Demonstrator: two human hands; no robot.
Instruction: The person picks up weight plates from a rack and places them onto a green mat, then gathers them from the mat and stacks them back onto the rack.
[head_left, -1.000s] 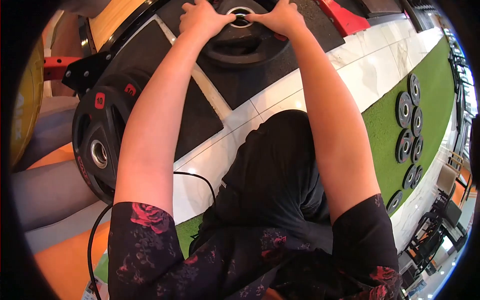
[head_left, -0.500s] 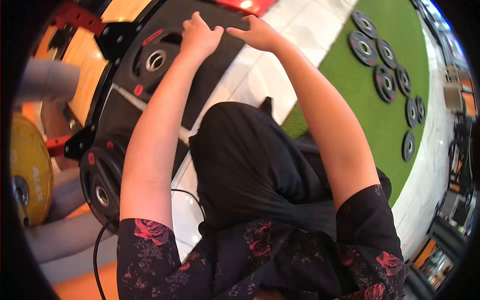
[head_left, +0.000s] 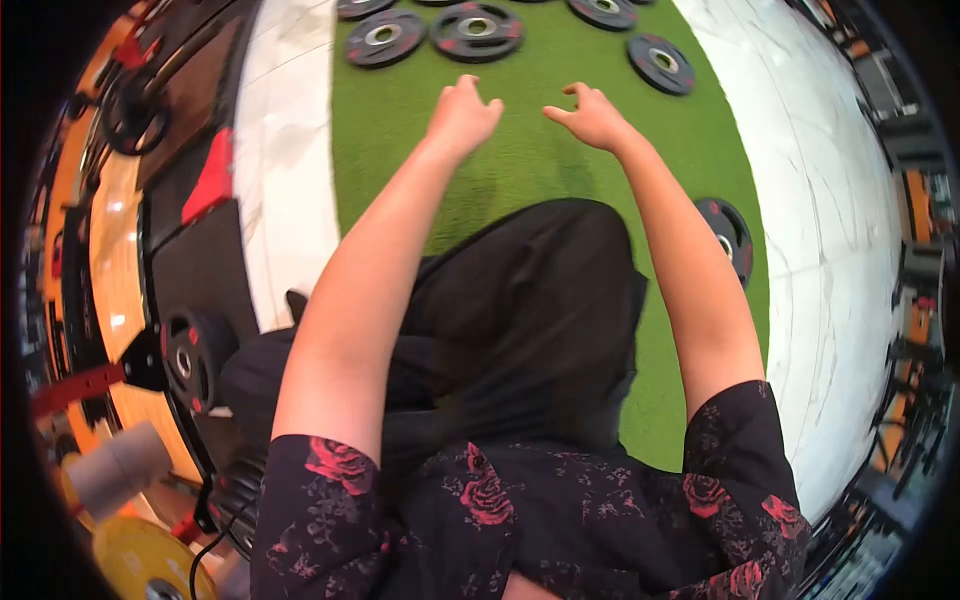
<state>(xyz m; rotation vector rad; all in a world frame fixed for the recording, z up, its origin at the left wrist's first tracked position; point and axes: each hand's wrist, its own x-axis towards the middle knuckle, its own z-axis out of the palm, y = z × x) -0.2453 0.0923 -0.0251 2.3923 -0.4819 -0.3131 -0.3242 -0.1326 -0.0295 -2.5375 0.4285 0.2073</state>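
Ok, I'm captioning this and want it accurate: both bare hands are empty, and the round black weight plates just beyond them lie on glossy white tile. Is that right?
Not the surface: the head view shows the round black weight plates just beyond the bare left hand and bare right hand lying on green turf. Both hands are empty, as you say.

The head camera looks forward and down from above and behind the left hand (head_left: 465, 118) and right hand (head_left: 593, 118); it sits near the patterned shirt (head_left: 590, 500), the hands farther off; its round-edged view reaches turf (head_left: 560, 60) beyond them.
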